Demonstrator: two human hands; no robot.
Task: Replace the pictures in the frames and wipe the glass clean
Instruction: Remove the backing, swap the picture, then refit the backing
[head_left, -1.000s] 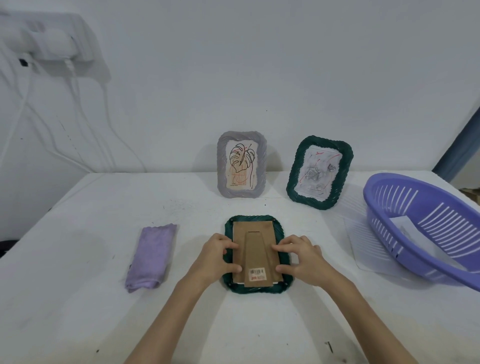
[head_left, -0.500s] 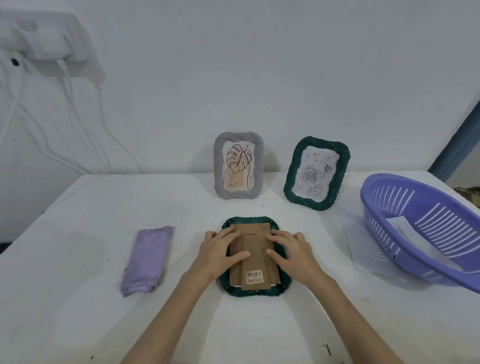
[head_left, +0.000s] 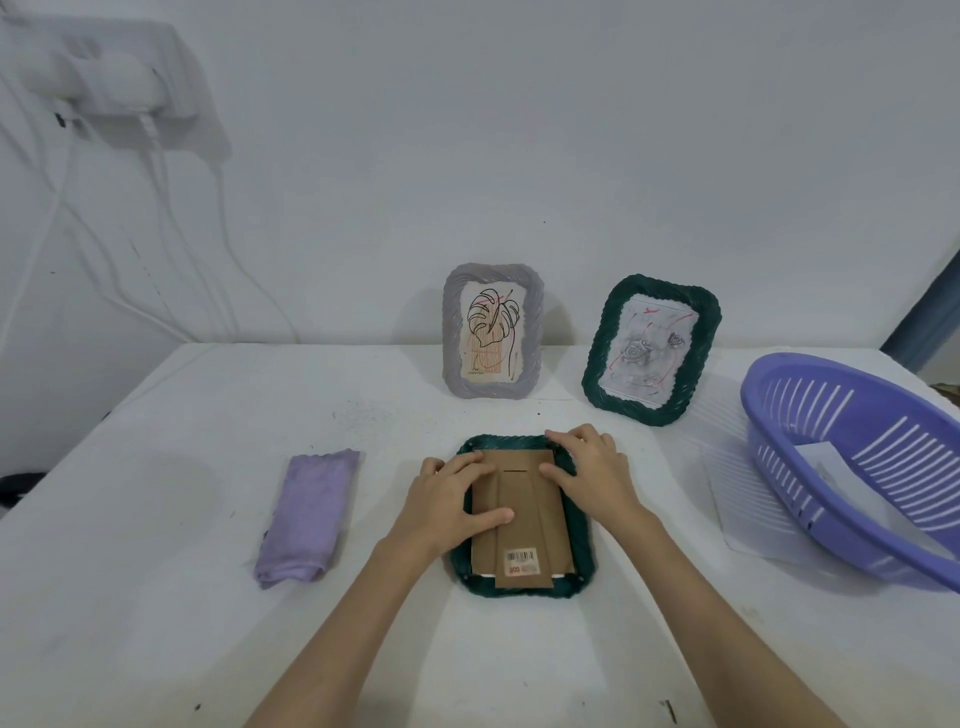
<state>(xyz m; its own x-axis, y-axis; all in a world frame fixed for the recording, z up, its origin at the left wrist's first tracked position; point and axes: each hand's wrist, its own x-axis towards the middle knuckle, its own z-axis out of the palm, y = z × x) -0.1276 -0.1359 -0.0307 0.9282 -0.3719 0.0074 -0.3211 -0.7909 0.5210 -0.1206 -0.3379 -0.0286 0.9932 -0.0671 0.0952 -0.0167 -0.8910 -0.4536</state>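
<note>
I see matt brown cardboard backing on the face-down green frame, whose ropy moulded rim looks like plastic. Near the tabletop's left edge, a soft lilac cloth, slightly fuzzy. Toward the right edge, a glossy purple plastic basket. The tabletop itself reads matt white, scuffed and speckled.

I see two bare forearms coming in from the bottom edge of the frame, one lower left of centre, one lower right. No sleeves in view on either; no watch, band or ring that I can make out. Left hand and right hand both bare, no gloves. Fingers slim, nails short and plain, too small to tell any polish. Elbows and everything above are cut off by the frame.
</note>
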